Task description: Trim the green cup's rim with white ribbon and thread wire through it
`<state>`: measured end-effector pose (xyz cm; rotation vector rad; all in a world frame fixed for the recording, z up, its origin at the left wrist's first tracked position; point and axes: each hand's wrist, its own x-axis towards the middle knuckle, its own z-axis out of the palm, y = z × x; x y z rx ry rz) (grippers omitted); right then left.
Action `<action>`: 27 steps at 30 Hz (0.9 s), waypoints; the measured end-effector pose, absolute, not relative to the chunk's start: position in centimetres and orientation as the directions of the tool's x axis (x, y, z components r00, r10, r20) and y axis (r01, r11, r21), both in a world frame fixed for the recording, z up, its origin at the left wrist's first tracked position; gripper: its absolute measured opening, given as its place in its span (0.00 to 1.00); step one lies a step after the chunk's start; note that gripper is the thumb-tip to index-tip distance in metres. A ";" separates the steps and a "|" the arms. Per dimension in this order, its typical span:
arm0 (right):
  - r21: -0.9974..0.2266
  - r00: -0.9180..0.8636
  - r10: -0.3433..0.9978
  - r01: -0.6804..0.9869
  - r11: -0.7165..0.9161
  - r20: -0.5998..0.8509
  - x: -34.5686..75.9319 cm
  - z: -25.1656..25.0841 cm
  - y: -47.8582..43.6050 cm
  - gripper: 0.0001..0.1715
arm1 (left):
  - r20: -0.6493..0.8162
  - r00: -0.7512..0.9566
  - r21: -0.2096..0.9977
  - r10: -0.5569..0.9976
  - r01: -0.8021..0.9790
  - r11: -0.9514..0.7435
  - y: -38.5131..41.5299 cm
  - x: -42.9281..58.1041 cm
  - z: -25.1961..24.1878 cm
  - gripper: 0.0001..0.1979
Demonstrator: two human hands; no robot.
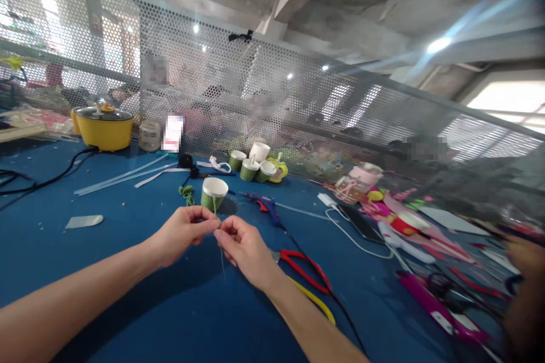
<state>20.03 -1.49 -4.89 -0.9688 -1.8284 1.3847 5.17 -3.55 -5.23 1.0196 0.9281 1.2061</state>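
My left hand [187,231] and my right hand [242,244] meet fingertip to fingertip over the blue table. Both pinch a thin green cord [215,209], whose upper part lies against a small green cup with a white rim [213,190]. Below the fingers a fine pale thread [223,265] hangs down. The cup stands upright just beyond my fingertips. A tangle of green yarn [187,194] lies to its left. Behind it on the right are several similar green-and-white cups [250,169] beside a yellow-green ribbon [278,168].
A blue glue gun [266,204] and red-and-yellow-handled pliers [304,272] lie right of my hands. A yellow pot [106,131] stands back left before a mesh partition [191,85]. Ribbons, a phone [361,223] and a purple tool [440,306] crowd the right, near another person's hand.
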 end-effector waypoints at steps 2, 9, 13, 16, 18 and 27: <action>-0.952 -0.517 0.852 0.216 0.219 0.079 20.0 -4.8 -1.6 0.14 | -0.019 0.125 0.963 0.992 -0.266 0.052 -3.6 5.1 -5.1 0.15; -0.996 -0.656 0.755 0.077 0.035 -0.024 20.5 -4.5 -1.2 0.14 | 0.048 0.243 0.952 0.969 -0.303 0.029 -3.4 4.7 -5.3 0.14; -0.956 -0.550 0.833 0.210 0.206 0.059 20.3 -4.6 -1.4 0.11 | 0.033 0.121 0.977 0.992 -0.214 -0.007 -3.2 4.9 -5.6 0.13; -0.870 -0.476 0.860 0.329 0.367 0.183 19.9 -4.8 -1.6 0.09 | 0.017 0.057 0.991 0.998 -0.131 -0.010 -3.2 5.0 -5.7 0.13; -0.834 -0.450 0.862 0.363 0.417 0.235 19.9 -4.8 -1.7 0.09 | 0.021 0.044 0.995 0.999 -0.102 -0.016 -3.2 5.1 -5.7 0.13; -0.990 -0.687 0.716 0.040 -0.138 -0.127 20.6 -4.2 -1.0 0.12 | 0.074 0.201 0.981 0.977 -0.191 -0.035 -3.5 4.5 -5.4 0.12</action>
